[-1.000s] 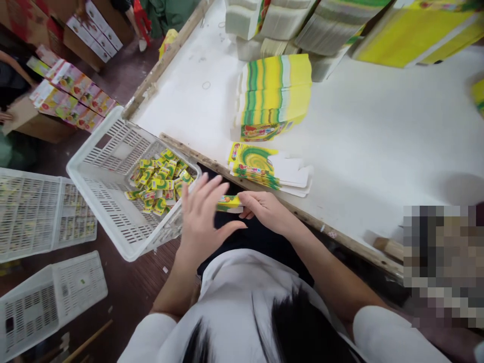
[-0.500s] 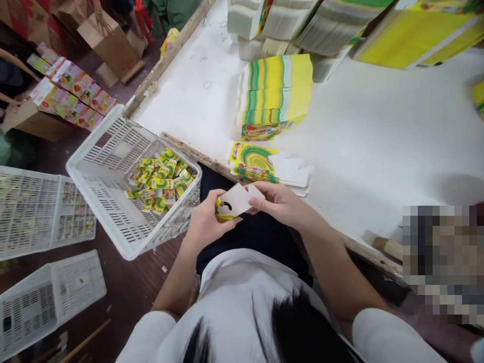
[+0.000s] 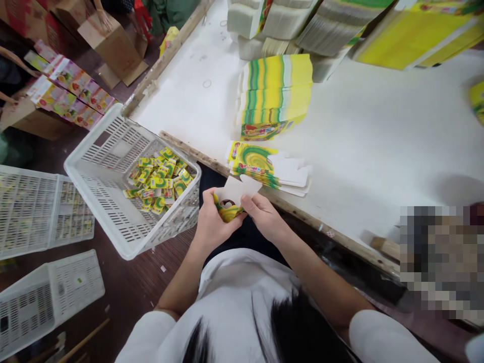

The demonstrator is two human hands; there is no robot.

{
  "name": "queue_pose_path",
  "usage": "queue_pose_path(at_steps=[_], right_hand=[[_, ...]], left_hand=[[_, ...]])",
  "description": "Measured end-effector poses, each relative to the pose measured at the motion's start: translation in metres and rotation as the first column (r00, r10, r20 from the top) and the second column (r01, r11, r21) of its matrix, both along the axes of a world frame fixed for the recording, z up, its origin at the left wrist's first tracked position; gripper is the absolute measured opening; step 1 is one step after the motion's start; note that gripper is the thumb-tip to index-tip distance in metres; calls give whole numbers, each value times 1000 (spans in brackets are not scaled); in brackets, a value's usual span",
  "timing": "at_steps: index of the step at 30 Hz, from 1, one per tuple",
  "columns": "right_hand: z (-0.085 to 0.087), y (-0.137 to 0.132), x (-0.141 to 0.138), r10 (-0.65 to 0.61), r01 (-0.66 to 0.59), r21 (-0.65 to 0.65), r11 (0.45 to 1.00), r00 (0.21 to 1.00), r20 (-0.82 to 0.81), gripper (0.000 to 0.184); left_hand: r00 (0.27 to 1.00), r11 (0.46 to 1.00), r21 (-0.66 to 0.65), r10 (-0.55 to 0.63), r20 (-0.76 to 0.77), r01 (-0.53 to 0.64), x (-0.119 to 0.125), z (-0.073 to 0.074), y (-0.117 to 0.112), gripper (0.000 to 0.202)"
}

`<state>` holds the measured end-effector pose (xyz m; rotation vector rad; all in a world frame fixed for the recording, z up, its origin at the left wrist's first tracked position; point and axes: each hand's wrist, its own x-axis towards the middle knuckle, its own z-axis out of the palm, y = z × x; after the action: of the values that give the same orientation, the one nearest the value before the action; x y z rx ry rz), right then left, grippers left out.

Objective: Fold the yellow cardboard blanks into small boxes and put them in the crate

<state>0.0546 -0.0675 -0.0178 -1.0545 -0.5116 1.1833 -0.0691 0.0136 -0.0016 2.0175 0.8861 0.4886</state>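
Note:
Both my hands grip one small yellow-green carton [image 3: 231, 199] just in front of my lap, its white flaps standing up. My left hand [image 3: 212, 225] wraps the lower left side, and my right hand [image 3: 262, 216] pinches its right edge. A short pile of flat printed carton blanks [image 3: 264, 169] lies on the white table [image 3: 378, 136] right beyond my hands. To the left stands a white plastic basket [image 3: 113, 201] holding several folded little cartons [image 3: 159, 179].
A taller stack of yellow-green blanks [image 3: 276, 96] stands further back, with more bundles [image 3: 333, 25] along the far edge. White crates [image 3: 38, 217] sit on the floor at left. Brown cardboard boxes [image 3: 109, 35] and colourful packs [image 3: 68, 93] lie at the upper left.
My left hand, open a second ago, has closed on the carton. The carton has gone from a flat strip to a partly opened shape with its white flaps up.

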Motion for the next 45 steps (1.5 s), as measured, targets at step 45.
queue_pose_path(at_steps=[45], right_hand=[[7, -6, 32, 32, -112, 39, 993, 571, 820, 30]], left_hand=[[983, 939, 304, -126, -134, 162, -7, 0, 19, 55]])
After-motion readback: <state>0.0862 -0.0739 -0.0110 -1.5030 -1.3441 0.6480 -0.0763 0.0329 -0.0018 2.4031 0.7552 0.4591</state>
